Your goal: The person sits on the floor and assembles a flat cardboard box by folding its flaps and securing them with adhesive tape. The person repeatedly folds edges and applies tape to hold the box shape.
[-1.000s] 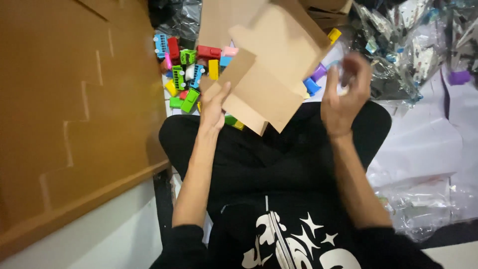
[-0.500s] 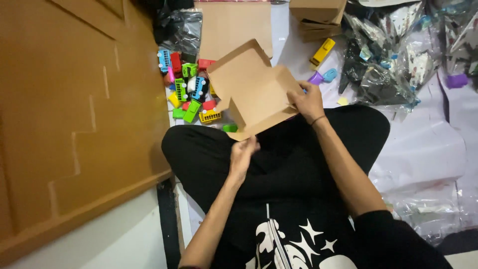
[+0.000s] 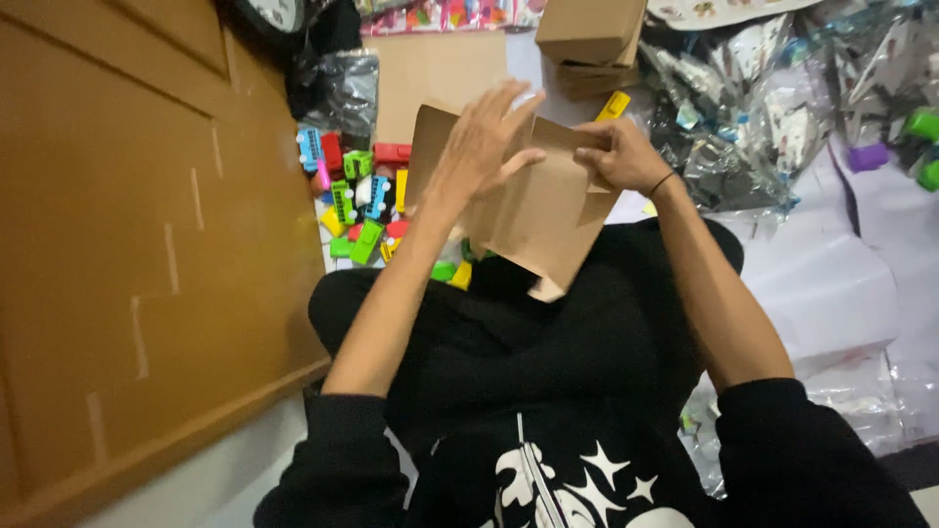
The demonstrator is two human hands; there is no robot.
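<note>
Left hand (image 3: 484, 147) has risen onto cardboard sheet (image 3: 533, 210), seemingly flat.

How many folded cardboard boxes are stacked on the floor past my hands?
2: one closed box at the top, another box squashed beneath it, beyond the right hand. More may sit out of frame.

1. We take this for a room in a home used for packing toys by hand.
2. We see a wooden door (image 3: 127, 244) at left and a person sitting on the floor.
3. Toy pieces (image 3: 362, 200) are heaped at upper centre.
4. Boxes (image 3: 587, 39) and foil bags (image 3: 743, 117) fill the upper right.
</note>
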